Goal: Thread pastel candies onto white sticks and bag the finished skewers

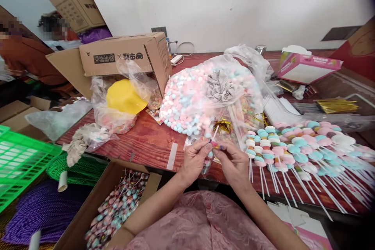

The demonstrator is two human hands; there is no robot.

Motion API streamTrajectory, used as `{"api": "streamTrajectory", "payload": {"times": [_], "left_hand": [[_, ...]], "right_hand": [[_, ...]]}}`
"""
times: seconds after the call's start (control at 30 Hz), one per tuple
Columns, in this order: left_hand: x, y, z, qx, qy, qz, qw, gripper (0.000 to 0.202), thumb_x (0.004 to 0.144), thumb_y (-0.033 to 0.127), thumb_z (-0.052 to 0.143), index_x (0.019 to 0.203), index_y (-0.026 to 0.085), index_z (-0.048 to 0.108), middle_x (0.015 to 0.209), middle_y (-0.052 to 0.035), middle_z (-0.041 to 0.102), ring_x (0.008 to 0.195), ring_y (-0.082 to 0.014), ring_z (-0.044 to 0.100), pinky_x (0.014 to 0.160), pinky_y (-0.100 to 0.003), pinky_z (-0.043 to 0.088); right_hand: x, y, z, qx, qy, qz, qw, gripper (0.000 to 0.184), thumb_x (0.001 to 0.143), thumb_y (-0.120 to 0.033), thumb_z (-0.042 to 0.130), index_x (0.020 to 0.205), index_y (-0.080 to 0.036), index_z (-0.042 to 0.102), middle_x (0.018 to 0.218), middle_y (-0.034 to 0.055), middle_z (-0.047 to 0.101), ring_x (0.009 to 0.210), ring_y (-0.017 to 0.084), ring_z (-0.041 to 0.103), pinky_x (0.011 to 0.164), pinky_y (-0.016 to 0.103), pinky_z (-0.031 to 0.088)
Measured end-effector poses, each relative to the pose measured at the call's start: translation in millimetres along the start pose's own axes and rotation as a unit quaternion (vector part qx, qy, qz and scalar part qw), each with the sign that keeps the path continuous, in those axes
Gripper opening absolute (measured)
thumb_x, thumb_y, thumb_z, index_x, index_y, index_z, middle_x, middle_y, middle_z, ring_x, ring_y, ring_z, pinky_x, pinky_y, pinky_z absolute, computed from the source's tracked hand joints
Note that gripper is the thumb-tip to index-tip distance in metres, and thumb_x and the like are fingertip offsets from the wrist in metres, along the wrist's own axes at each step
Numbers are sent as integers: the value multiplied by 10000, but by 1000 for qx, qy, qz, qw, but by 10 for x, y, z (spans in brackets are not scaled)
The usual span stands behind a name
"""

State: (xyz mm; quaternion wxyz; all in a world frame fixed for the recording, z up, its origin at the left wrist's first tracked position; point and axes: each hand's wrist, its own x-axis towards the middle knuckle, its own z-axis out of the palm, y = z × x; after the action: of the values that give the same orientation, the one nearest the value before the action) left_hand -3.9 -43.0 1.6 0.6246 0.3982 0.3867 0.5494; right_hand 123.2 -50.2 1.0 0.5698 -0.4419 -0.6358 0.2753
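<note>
My left hand [195, 159] and my right hand [233, 162] meet over the near edge of a red-brown wooden table [152, 142]. Both pinch a small candy skewer in a clear wrapper [211, 149] between their fingertips. Just behind them lies a big clear bag of pink, blue and white candy balls [191, 99]. To the right, several finished candy skewers on white sticks [295, 148] lie fanned on the table.
A cardboard box [123, 56] and a bag with a yellow lid [124, 97] sit at the back left. An open box of wrapped skewers [117, 207] stands below the table, beside a green crate [20, 160]. Another person sits far left.
</note>
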Motion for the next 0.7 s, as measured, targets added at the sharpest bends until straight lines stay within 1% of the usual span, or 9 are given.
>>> {"api": "streamTrajectory", "payload": {"times": [0.1,0.23,0.3,0.4,0.47,0.53,0.57,0.67,0.7], "left_hand": [[-21,-3,-3,-46,-37,-47,997,381,794,515,724,897,149,723,660,19,574,547,-58,446,532,-189,374],[-52,39,-74,-116,-77,-119,983,387,745,495,779,765,124,674,614,25,549,501,-52,433,523,-197,363],[-70,64,-91,-134,-94,-146,976,383,722,479,802,764,121,674,633,16,571,518,-66,475,543,-209,386],[-83,89,-90,-169,-105,-153,968,381,692,460,832,800,122,694,687,-8,611,622,-100,562,626,-220,436],[-81,87,-87,-180,-107,-149,966,376,679,445,845,804,121,700,706,-19,627,671,-114,593,667,-222,452],[-75,68,-89,-178,-108,-153,966,379,674,436,849,830,125,701,707,-18,634,662,-113,601,669,-221,461],[-73,53,-93,-176,-106,-155,966,383,673,433,850,848,128,700,705,-13,636,644,-107,598,659,-218,467],[-65,3,-125,-174,-92,-164,967,375,669,412,851,858,135,682,657,16,614,550,-73,557,586,-191,469],[-61,-9,-146,-175,-93,-170,965,364,668,402,847,839,133,672,632,23,602,520,-69,546,557,-188,470]], "right_hand": [[25,-23,11,-29,19,-59,998,126,893,-141,607,871,-225,698,843,26,669,808,183,619,735,321,486],[13,0,44,-53,40,-103,993,182,895,-101,591,948,-237,701,884,41,651,804,180,620,710,324,490],[7,10,69,-71,51,-124,988,191,887,-100,595,954,-241,706,868,43,645,788,186,616,690,331,487],[28,-10,93,-113,59,-164,978,180,872,-107,604,898,-246,715,802,36,643,753,191,594,689,351,468],[53,-36,108,-127,62,-167,976,164,866,-122,606,868,-245,715,785,38,645,751,197,580,706,365,456],[81,-49,130,-112,61,-131,983,131,863,-148,605,850,-234,703,809,44,649,775,202,578,721,369,454],[96,-45,141,-90,48,-95,990,112,861,-161,604,834,-226,691,813,43,648,779,200,581,717,360,457],[150,8,138,-7,-27,43,999,98,863,-201,598,781,-207,651,732,20,636,686,173,584,639,314,468],[171,30,113,-2,-40,66,997,91,869,-215,596,800,-205,655,725,19,643,661,168,585,623,310,472]]}}
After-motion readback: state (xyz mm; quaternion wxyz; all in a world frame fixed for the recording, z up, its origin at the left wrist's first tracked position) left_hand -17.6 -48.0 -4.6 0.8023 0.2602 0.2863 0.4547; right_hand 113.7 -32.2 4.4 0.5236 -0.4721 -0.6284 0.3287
